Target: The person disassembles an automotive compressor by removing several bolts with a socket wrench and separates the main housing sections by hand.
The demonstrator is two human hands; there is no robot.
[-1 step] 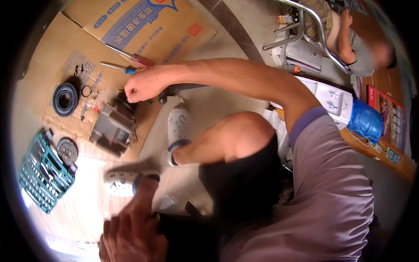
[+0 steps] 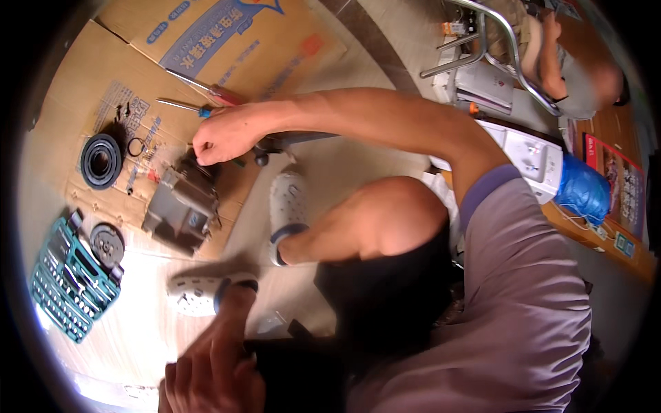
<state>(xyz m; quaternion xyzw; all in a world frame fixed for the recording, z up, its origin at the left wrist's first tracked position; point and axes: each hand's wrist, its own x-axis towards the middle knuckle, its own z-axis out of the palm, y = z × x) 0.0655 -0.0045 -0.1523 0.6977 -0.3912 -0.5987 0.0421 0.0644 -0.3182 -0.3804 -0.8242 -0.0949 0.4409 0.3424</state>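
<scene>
My right hand (image 2: 226, 138) is curled closed above the top end of a grey metal machine housing (image 2: 179, 210), which lies on flattened cardboard. What its fingers grip, if anything, is hidden. Just behind this hand lie a blue-handled screwdriver (image 2: 182, 106) and a red-handled one (image 2: 219, 93). A black grooved pulley (image 2: 101, 161), a thin ring (image 2: 136, 146) and small dark pieces (image 2: 124, 110) sit left of the housing. My left hand (image 2: 210, 382) rests over my left leg, fingers loosely spread and bent, with nothing visible in it.
At the left, a teal socket-set case (image 2: 72, 282) lies open beside a round metal disc (image 2: 107, 245). The cardboard (image 2: 275, 69) spreads across the far floor. My white clogs (image 2: 288, 203) stand near the housing. Another person (image 2: 551, 62) sits by a metal-framed chair (image 2: 513, 48) at upper right.
The whole view shifts slightly, so floor things and legs appear a little displaced. My right hand stays closed above the housing, and my left hand stays on the leg.
</scene>
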